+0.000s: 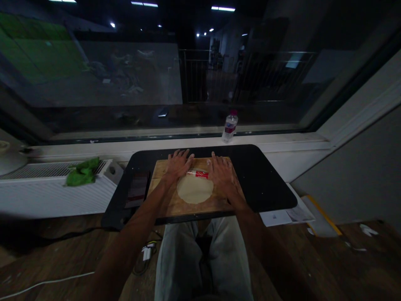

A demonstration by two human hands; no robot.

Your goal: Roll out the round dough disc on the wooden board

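Observation:
A flat, round sheet of pale dough (194, 192) lies on a wooden board (169, 205). Across its far edge runs a cylindrical roller with a red label (201, 174); its ends are hidden under my hands, so its exact kind is unclear. My left hand (179, 164) rests palm down over the left end, fingers stretched forward and spread. Over the right end lies my right hand (220, 170), also palm down with fingers extended. Neither hand is wrapped round the roller.
The board sits on a black table (263, 184). A dark, flat phone-like item (138, 189) lies left of the board. On the windowsill stands a water bottle (229, 127). A green cloth (82, 172) hangs on the radiator (56, 196). Cables (147, 253) trail on the floor.

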